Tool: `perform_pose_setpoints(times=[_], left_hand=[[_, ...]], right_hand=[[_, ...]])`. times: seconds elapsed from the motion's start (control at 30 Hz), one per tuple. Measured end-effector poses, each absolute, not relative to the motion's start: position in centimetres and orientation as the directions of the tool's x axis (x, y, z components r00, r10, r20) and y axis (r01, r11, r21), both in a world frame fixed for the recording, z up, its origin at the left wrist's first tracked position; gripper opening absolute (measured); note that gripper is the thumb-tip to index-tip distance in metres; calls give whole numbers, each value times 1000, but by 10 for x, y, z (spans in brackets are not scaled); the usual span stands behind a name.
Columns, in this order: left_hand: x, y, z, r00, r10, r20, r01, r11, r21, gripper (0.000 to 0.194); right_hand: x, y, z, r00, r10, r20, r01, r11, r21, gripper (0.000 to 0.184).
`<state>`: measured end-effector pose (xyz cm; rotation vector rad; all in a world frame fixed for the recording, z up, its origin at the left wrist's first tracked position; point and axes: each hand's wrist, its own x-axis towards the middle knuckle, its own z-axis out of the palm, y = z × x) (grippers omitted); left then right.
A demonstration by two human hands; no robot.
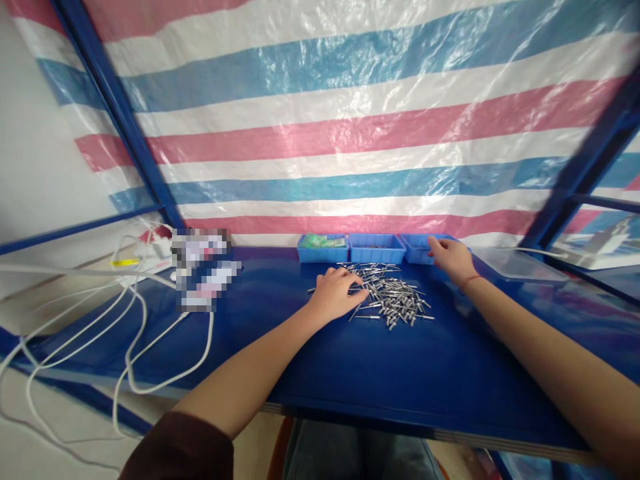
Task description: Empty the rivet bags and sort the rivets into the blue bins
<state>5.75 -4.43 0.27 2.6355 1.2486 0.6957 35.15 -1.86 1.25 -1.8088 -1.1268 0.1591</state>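
Observation:
A loose pile of silver pop rivets (397, 301) lies in the middle of the blue table. My left hand (334, 293) rests at the pile's left edge, thumb and fingers apart around the nearest rivets. Above the front right part of the right blue bin (416, 253) is my right hand (454, 261), its fingers curled in towards the thumb. Whether a rivet is between those fingers is too small to tell. The middle blue bin (377, 255) has a few small pieces inside. Green and clear packets (325, 241) fill the left blue bin (324, 255).
White cables (143, 320) loop over the table's left side near a blurred-out object (205, 270). A clear plastic lid (517, 263) lies to the right of the bins. Blue frame posts and a striped plastic sheet (340, 140) stand behind the table (350, 380).

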Motion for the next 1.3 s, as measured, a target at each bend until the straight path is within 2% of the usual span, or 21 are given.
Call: perform_pose_setpoints(times=[0.2, 0.33, 0.5, 0.63, 0.77, 0.83, 0.9, 1.0, 1.1, 1.2, 1.3], left_hand=[[55, -42, 1, 602, 744, 288, 686, -667, 290, 16], [55, -42, 3, 605, 742, 287, 699, -668, 253, 19], [52, -42, 8, 614, 724, 314, 711, -680, 177, 17], [50, -41, 8, 666, 676, 317, 690, -719, 84, 17], [51, -41, 5, 684, 619, 385, 669, -743, 5, 20], [52, -40, 6, 671, 587, 453, 653, -757, 13, 22], [54, -40, 8, 638, 570, 517, 618, -780, 97, 24], [56, -40, 10, 553, 601, 577, 488, -795, 361, 19], [59, -40, 8, 434, 685, 586, 320, -725, 610, 11], [63, -40, 5, 332, 756, 565, 175, -638, 750, 10], [65, -39, 4, 309, 793, 524, 49, -564, 824, 14]], right_hand=[[342, -27, 13, 489, 776, 397, 701, -79, -709, 32], [318, -34, 12, 362, 829, 426, 758, 4, -652, 29], [277, -49, 3, 39, 851, 523, 861, 237, -450, 28], [250, -62, -1, -201, 828, 524, 859, 406, -312, 24], [240, -68, 1, -302, 776, 554, 827, 502, -253, 22], [240, -68, 3, -326, 735, 595, 801, 549, -239, 20], [240, -68, 4, -334, 706, 625, 751, 599, -276, 18], [236, -68, 4, -276, 728, 628, 661, 618, -425, 16], [229, -71, 5, -177, 777, 604, 577, 579, -576, 21], [222, -76, 8, -110, 802, 587, 462, 564, -684, 24], [217, -79, 11, -63, 811, 581, 378, 558, -739, 26]])
